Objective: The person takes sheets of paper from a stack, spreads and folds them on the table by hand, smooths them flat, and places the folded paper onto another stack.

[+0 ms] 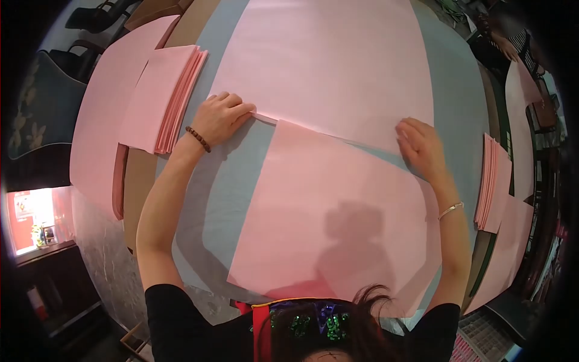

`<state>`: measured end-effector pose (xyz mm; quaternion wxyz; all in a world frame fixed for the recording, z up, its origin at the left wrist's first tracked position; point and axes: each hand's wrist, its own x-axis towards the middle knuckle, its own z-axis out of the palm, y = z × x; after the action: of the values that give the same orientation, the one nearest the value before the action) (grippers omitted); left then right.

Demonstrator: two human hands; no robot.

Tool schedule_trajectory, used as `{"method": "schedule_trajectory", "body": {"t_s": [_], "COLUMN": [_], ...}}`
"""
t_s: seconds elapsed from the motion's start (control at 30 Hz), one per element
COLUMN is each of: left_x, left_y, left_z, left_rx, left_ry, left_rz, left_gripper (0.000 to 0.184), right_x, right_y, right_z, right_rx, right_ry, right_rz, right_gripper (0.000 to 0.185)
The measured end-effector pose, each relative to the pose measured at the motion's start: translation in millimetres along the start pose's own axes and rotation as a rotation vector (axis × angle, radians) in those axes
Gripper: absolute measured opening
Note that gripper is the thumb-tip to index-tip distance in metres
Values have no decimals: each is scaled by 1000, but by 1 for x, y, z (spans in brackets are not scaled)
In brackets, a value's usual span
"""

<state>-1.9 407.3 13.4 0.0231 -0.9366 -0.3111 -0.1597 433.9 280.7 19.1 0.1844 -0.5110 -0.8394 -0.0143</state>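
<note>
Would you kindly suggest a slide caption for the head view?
Left hand pinching the near edge of a large sheet, right hand farther along it, a second sheet lying closer.

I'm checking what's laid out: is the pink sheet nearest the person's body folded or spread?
Spread: the pink sheet lies flat and broad over the blue table covering.

Near sheet (295, 211) lies before far sheet (332, 60), between left stack (166, 96) and right stack (493, 187).

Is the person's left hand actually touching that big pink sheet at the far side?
Touching. The head view shows the left hand on the far pink sheet, its fingers closed at the near edge.
</note>
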Motion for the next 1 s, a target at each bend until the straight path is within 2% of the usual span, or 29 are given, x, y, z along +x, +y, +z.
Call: {"method": "schedule_trajectory", "body": {"t_s": [0.07,0.1,0.17,0.2,0.27,0.3,0.37,0.5,0.57,0.67,0.7,0.73,0.8,0.83,0.9,1.0], "left_x": [1,1,2,3,4,4,5,4,1,-3,-5,-5,-6,-7,-6,-6], "left_y": [-1,0,-2,-2,-4,-6,-8,-6,-2,-1,-1,1,3,3,4,5], "left_z": [-2,-3,-4,-3,0,1,1,-4,-5,-1,3,5,5,5,6,6], "left_rx": [-75,-148,-217,-284,-293,-317,-389,-413,-363,-270,-217,-237,-157,-168,-152,-155], "left_ry": [-16,-30,-42,-56,-56,-60,-55,-93,-58,5,36,42,73,76,90,91], "left_rz": [-50,-100,-161,-223,-240,-256,-307,-343,-235,-80,-75,-51,-37,-19,-14,-8], "left_gripper": [10,11,12,13,14,14,14,14,14,11,10,10,10,10,9,9], "right_x": [-14,-20,-31,-37,-47,-50,-52,-56,-48,-47,-39,-38,-39,-41,-42,-32], "right_y": [9,9,10,11,14,14,15,21,14,17,8,9,17,23,29,14], "right_z": [0,-3,-10,-15,-24,-28,-34,-31,-33,-27,-26,-28,-31,-29,-29,-35], "right_rx": [37,34,356,346,662,654,1003,1124,1224,1207,1119,1097,1105,1094,1131,922], "right_ry": [153,150,252,253,293,297,391,329,317,270,356,380,242,260,123,165], "right_rz": [203,207,704,715,1069,1078,1225,1241,1219,1259,1305,1321,1349,1360,1275,1308], "right_gripper": [26,26,31,31,40,40,52,54,60,60,52,52,50,50,55,61]}}
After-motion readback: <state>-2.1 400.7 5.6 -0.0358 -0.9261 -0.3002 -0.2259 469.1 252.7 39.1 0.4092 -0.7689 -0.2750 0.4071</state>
